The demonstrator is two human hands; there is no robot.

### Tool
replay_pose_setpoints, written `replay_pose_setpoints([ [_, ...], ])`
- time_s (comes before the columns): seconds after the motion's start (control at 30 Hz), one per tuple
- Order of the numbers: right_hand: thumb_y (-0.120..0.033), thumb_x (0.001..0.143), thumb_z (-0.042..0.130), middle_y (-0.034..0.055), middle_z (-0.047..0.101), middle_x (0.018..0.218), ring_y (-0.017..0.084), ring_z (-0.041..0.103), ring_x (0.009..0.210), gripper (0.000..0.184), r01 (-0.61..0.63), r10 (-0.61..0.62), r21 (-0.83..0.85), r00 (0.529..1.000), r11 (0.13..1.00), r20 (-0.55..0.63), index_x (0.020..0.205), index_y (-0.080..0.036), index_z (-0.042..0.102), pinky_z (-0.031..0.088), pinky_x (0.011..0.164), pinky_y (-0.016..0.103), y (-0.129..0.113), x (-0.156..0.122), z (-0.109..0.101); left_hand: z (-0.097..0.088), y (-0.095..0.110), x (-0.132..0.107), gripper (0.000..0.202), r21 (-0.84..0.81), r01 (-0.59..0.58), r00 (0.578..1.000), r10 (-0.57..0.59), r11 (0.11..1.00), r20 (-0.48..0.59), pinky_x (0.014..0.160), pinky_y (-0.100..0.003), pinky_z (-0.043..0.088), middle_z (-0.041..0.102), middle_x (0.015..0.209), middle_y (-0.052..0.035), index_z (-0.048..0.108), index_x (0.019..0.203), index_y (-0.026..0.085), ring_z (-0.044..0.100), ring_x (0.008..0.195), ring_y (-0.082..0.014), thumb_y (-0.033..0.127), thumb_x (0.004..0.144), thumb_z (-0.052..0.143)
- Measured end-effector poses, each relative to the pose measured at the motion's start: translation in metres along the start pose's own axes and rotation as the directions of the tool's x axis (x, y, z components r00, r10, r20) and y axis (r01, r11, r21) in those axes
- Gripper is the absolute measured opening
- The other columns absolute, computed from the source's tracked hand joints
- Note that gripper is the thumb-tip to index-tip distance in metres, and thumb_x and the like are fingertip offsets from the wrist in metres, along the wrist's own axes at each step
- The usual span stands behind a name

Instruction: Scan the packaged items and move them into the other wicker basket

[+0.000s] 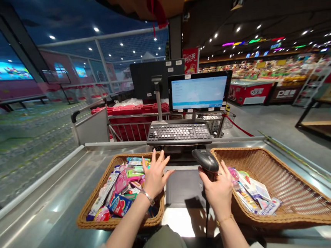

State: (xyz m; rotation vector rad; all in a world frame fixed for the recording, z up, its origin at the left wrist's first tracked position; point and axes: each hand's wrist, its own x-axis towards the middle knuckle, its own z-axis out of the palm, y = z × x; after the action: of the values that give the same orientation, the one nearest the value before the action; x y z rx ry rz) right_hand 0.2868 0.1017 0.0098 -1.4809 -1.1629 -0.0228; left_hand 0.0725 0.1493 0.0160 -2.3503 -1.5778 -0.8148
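My left hand (155, 174) is open with its fingers spread, above the right side of a wicker basket (83, 214). Packaged goods fill that basket, among them a blue and red packet (120, 206) and a pink package (121, 183). My right hand (219, 188) grips a black barcode scanner (207, 161), whose head points up and away from me. Its cable hangs down below the hand. Just to the right, a second wicker basket (292, 178) holds a small pile of packages (255, 193) in its near left part.
Beyond the baskets stand a black keyboard (180, 132) and a lit monitor (199, 93), with a dark screen back (147, 79) beside it. Both baskets rest on a metal counter (50, 199). A grey plate (182, 186) lies between them. Shopping carts (129, 127) are parked behind.
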Motion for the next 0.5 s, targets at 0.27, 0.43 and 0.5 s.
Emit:
replay_pose_setpoints([
  [0.27, -0.053, 0.079, 0.058, 0.0155, 0.067, 0.113, 0.033, 0.046, 0.129, 0.041, 0.034, -0.033, -0.018, 0.997, 0.999, 0.072, 0.09, -0.016, 0.07, 0.033, 0.105, 0.05, -0.013, -0.013, 0.018, -0.009, -0.046, -0.014, 0.048, 0.115, 0.066, 0.998, -0.068, 0.991, 0.005, 0.111, -0.072, 0.003, 0.043, 0.15, -0.0094, 0.054, 0.134, 0.031, 0.024, 0.146, -0.0341, 0.051, 0.091, 0.049],
  [0.43, -0.05, 0.079, 0.06, 0.013, 0.069, 0.111, 0.033, 0.044, 0.13, 0.037, 0.058, -0.055, -0.02, 0.991, 0.998, 0.124, 0.091, -0.017, 0.07, 0.032, 0.106, 0.05, -0.016, -0.018, 0.026, -0.009, -0.076, -0.016, 0.046, 0.205, 0.121, 0.99, -0.132, 0.971, 0.039, 0.112, -0.072, 0.005, 0.043, 0.15, -0.0096, 0.056, 0.132, 0.03, 0.022, 0.146, -0.0346, 0.051, 0.092, 0.047],
  [0.5, -0.049, 0.079, 0.06, 0.0127, 0.069, 0.112, 0.033, 0.043, 0.131, 0.037, 0.068, -0.064, -0.024, 0.989, 0.997, 0.13, 0.093, -0.017, 0.071, 0.032, 0.106, 0.05, -0.017, -0.019, 0.028, -0.009, -0.086, -0.015, 0.046, 0.233, 0.141, 0.986, -0.159, 0.962, 0.058, 0.111, -0.073, 0.005, 0.042, 0.151, -0.0088, 0.055, 0.133, 0.03, 0.021, 0.147, -0.0347, 0.049, 0.092, 0.046],
])
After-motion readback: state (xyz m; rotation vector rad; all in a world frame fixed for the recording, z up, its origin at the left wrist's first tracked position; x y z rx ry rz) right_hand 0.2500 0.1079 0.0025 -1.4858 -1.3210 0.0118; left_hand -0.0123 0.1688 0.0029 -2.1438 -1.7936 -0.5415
